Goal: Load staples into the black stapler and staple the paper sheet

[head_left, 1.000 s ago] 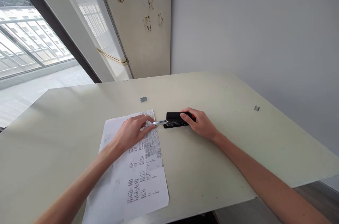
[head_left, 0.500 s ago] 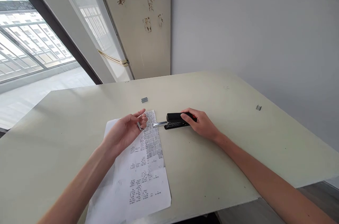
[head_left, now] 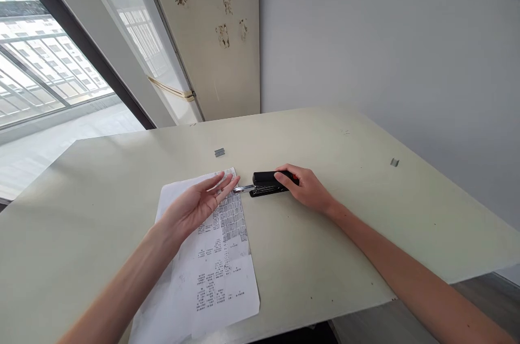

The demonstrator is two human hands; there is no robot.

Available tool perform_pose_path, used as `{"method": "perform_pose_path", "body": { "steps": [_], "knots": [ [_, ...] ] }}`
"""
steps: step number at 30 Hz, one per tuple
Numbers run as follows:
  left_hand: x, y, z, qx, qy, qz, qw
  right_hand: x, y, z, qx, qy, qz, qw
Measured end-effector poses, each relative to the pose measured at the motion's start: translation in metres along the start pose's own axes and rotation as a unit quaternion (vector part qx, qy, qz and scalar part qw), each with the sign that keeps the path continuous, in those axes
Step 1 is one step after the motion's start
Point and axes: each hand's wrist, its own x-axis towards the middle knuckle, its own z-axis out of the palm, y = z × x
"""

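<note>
My right hand [head_left: 303, 187] is closed around a black stapler [head_left: 266, 177] lying on the table, its thumb on top of the body. A shiny metal slide [head_left: 244, 189] sticks out of the stapler's left end, over the edge of the paper. My left hand [head_left: 199, 203] has its palm turned up and its fingers stretched out, the fingertips at the slide's outer end. I cannot tell whether they touch it. No held object shows in the left hand. Beneath that hand lies a printed sheet of paper [head_left: 219, 290], with dense dark handwriting along its upper right edge.
Short strips of staples lie on the pale table [head_left: 325, 241]: some strips [head_left: 220, 153] beyond the paper and another strip [head_left: 395, 162] near the right edge. A fridge [head_left: 211, 73] stands behind the table, beside a grey wall [head_left: 385, 35]. A window [head_left: 44, 57] is at left.
My left hand's curled fingers have straightened and reached right to the slide's end. The small grey piece seen at those fingers before no longer shows. My right hand keeps its hold on the stapler.
</note>
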Motion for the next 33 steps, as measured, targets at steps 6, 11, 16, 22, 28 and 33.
{"method": "perform_pose_path", "body": {
  "steps": [6,11,16,22,28,33],
  "knots": [
    [-0.017,0.000,0.004,0.037,-0.007,-0.004,0.999,0.000,0.001,0.000,0.005,-0.002,0.001,1.000],
    [-0.019,0.000,-0.001,0.094,-0.042,0.004,0.995,-0.001,0.000,0.000,0.002,-0.004,0.007,1.000],
    [-0.013,-0.001,-0.011,0.119,-0.070,0.020,0.990,-0.001,-0.001,-0.001,0.002,-0.005,0.005,1.000],
    [-0.012,-0.003,-0.012,0.211,-0.012,0.051,0.976,-0.001,-0.002,0.000,0.001,-0.003,0.010,1.000],
    [-0.016,-0.004,-0.012,0.347,-0.018,0.118,0.930,-0.001,0.000,0.001,-0.006,-0.001,0.006,1.000],
    [-0.015,-0.001,-0.017,0.358,-0.087,0.119,0.922,-0.001,0.001,0.001,-0.016,-0.001,0.005,1.000]
  ]
}}
